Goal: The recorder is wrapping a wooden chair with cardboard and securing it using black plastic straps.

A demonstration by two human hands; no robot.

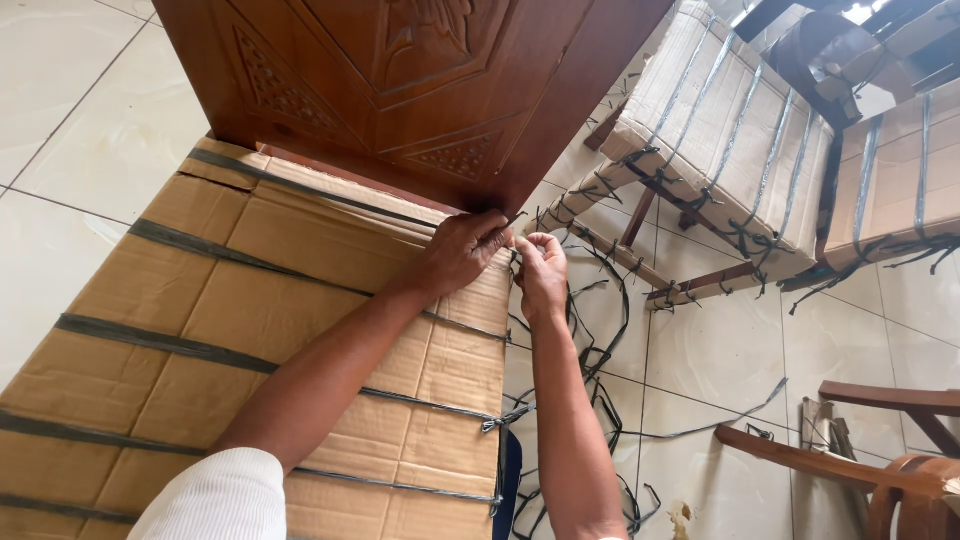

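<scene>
Carefully, at frame centre, we keep our left hand and right hand close together, both pinched on the dark strap at the cardboard-wrapped panel's edge, working it loose without scratching the carved wood above.

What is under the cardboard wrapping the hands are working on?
A carved brown wooden panel sticks out from the strapped cardboard wrapping. Both hands, left and right, pinch a strap at its edge. The panel's lower part is covered.
</scene>
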